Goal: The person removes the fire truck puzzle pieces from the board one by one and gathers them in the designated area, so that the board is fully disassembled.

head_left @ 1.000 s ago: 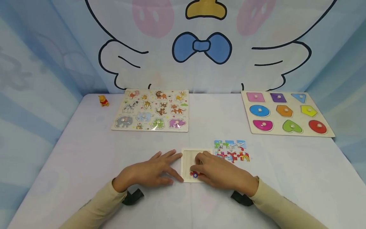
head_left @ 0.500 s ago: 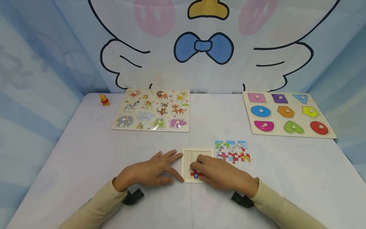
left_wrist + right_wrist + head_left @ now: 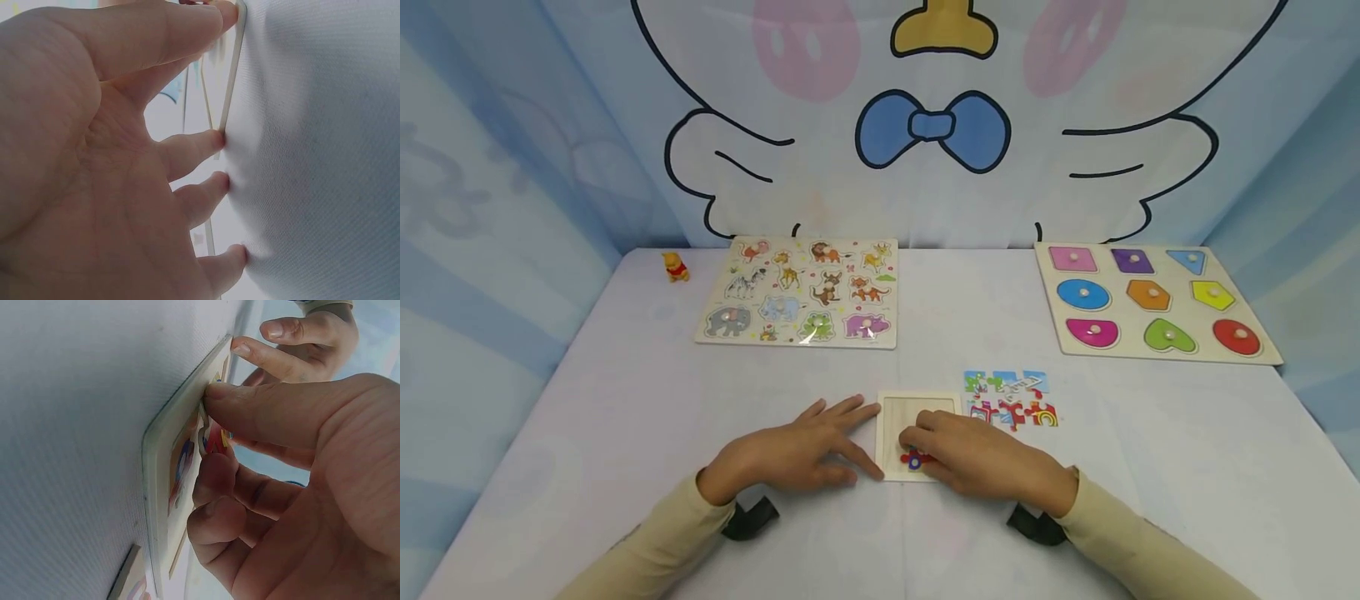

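Note:
A small square wooden puzzle tray (image 3: 895,417) lies in front of the person. Over its lower part the right hand (image 3: 973,454) pinches a red jigsaw piece (image 3: 914,460) with a blue ring on it. In the right wrist view, thumb and fingers hold this jigsaw piece (image 3: 215,436) tilted just above the tray floor, with a coloured patch (image 3: 183,464) beneath; whether that is another piece or a reflection, I cannot tell. The left hand (image 3: 801,450) has its fingers spread, two fingertips touching the tray's left edge. In the left wrist view, the left hand (image 3: 119,162) touches the tray rim (image 3: 232,69).
Several loose jigsaw pieces (image 3: 1011,398) lie right of the tray. An animal peg puzzle (image 3: 797,292) is at the back left, a shape peg puzzle (image 3: 1157,300) at the back right. A small yellow bear figure (image 3: 675,267) stands near the far left corner.
The right hand has shifted very slightly over the tray, leaving a little more of the red jigsaw piece visible. The left hand stays at the tray's left edge.

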{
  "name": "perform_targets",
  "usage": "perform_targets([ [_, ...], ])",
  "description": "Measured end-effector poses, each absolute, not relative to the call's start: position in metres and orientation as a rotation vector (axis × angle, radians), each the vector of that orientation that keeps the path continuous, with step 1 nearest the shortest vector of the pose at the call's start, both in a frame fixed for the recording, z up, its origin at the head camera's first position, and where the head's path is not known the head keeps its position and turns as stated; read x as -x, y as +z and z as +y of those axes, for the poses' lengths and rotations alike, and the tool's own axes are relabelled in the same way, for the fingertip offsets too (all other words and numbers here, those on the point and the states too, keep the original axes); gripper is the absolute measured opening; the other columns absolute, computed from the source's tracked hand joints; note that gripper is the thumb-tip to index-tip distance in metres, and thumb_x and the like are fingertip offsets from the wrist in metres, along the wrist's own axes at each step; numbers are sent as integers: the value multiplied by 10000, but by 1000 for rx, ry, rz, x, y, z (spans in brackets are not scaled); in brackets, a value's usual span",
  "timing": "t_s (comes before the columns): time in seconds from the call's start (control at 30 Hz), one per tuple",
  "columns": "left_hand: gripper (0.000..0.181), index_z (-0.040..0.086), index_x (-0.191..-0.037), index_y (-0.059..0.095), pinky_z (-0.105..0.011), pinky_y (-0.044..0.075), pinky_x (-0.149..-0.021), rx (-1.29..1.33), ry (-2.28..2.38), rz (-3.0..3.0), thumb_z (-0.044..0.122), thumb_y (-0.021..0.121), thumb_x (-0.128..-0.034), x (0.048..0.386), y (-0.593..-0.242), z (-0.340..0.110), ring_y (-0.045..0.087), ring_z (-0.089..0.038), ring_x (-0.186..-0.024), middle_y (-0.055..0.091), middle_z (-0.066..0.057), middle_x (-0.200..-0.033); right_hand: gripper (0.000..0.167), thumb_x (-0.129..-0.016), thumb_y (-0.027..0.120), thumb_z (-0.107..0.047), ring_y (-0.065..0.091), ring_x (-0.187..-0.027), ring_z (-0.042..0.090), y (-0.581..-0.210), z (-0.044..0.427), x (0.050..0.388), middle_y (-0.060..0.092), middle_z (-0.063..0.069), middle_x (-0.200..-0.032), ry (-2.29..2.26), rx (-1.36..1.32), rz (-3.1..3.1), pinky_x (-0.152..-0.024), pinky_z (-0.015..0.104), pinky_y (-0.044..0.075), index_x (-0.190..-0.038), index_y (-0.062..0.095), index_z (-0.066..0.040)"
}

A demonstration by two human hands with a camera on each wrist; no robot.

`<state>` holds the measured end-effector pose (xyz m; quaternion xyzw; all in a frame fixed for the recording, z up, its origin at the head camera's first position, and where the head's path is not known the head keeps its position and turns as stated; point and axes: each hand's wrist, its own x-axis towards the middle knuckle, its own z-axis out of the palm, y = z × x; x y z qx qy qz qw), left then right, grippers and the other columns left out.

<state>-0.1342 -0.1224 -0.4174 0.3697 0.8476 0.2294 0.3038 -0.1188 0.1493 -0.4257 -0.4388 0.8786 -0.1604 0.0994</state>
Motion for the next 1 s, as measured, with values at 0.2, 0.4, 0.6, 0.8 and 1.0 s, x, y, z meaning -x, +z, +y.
perform_targets([
  [0.2, 300, 327, -1203, 773, -705, 50, -1176, -980, 605, 2241, 146, 686, -981, 134, -418, -122, 56, -342, -1569, 238, -97, -1681, 240, -937, 717, -78, 465, -757, 55, -425, 150, 119, 512, -80, -902, -496, 1293, 2578, -666, 212, 444, -1154, 648, -157],
  [0.4, 301, 335, -1211, 768, -706, 50, -1175, -984, 604, 2238, 154, 678, -988, 135, -418, -122, 51, -340, -1569, 230, -97, -1683, 258, -954, 705, -91, 468, -765, 53, -423, 151, 120, 516, -91, -889, -479, 1284, 2544, -678, 219, 442, -1195, 642, -159],
  [0.6, 298, 329, -1211, 768, -711, 57, -1171, -992, 612, 2240, 152, 675, -989, 134, -418, -123, 60, -349, -1567, 232, -103, -1682, 274, -950, 713, -93, 476, -775, 54, -422, 152, 120, 521, -93, -894, -446, 1309, 2540, -678, 227, 453, -1203, 638, -167],
  [0.8, 296, 335, -1209, 768, -710, 60, -1172, -999, 609, 2242, 159, 676, -990, 134, -418, -123, 65, -341, -1568, 237, -90, -1682, 248, -957, 707, -98, 480, -772, 54, -422, 151, 120, 524, -97, -891, -447, 1297, 2539, -678, 234, 458, -1185, 639, -168],
  [1.0, 296, 338, -1211, 766, -712, 57, -1171, -997, 608, 2240, 162, 674, -992, 134, -417, -124, 61, -338, -1568, 232, -86, -1684, 219, -976, 693, -116, 496, -791, 51, -421, 150, 121, 538, -99, -901, -465, 1289, 2537, -707, 243, 481, -1181, 645, -177],
])
